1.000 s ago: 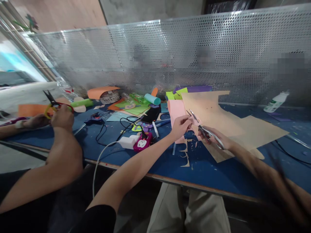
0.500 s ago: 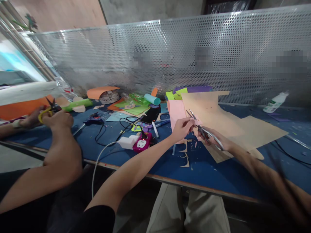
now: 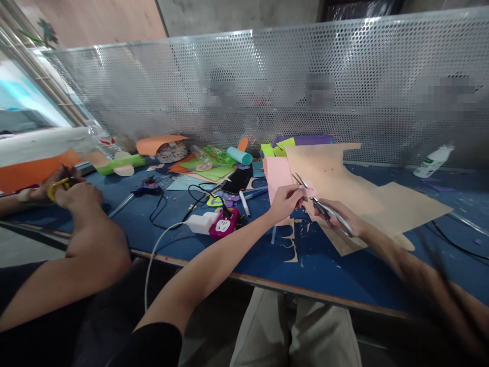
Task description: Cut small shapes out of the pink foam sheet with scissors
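Note:
My left hand (image 3: 286,203) is closed in a pinch on a small pink piece of paper (image 3: 310,190) over the table. My right hand (image 3: 339,216) grips silver-handled scissors (image 3: 324,207), whose blades point up and left beside the pink piece. The blades look slightly apart, and the fingers partly hide the handles. Just behind my left hand stands a curled pink sheet (image 3: 278,176). A large tan sheet (image 3: 328,171) spreads behind and under my right hand. Thin tan offcuts (image 3: 293,251) lie in front of my hands.
A magenta power adapter (image 3: 224,224) with a white plug and cables sits left of my forearm. Farther left, a co-worker's hands (image 3: 78,191) hold yellow-handled scissors (image 3: 57,188). A glue gun (image 3: 147,187) lies between us. A white bottle (image 3: 434,160) stands right, before the perforated metal screen (image 3: 382,102).
My hands stay nearly in place; the scissors' blades look a little closer together. At the left, the co-worker's hands and yellow-handled scissors have shifted left and down.

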The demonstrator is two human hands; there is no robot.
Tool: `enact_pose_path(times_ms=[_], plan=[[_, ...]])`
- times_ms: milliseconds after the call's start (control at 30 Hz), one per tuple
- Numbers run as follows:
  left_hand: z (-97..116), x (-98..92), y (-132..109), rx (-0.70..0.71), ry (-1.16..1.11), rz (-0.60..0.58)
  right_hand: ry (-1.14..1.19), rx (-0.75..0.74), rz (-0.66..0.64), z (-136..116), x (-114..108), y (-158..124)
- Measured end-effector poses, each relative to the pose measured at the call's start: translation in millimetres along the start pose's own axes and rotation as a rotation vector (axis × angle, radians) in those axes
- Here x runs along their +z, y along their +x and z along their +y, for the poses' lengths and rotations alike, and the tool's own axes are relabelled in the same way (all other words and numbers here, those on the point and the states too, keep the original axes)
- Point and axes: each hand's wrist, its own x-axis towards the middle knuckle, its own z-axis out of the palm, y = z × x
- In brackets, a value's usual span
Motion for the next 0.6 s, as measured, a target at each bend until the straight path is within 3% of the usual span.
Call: enact_pose_path(times_ms=[233, 400, 600], plan=[[3.3, -2.6, 1.9, -0.005, -0.037, -0.025, -0.014, 0.129, 0.04, 8.8, -5.3, -1.2], [3.3, -3.4, 4.8, -0.048, -0.088, -0.072, 0.117, 0.077, -0.063, 13.3, -14.2, -5.5], [3.9, -1.8, 7.6, -0.06, -0.153, -0.058, 0.146, 0.077, -0.089, 11.4, -14.0, -4.7]])
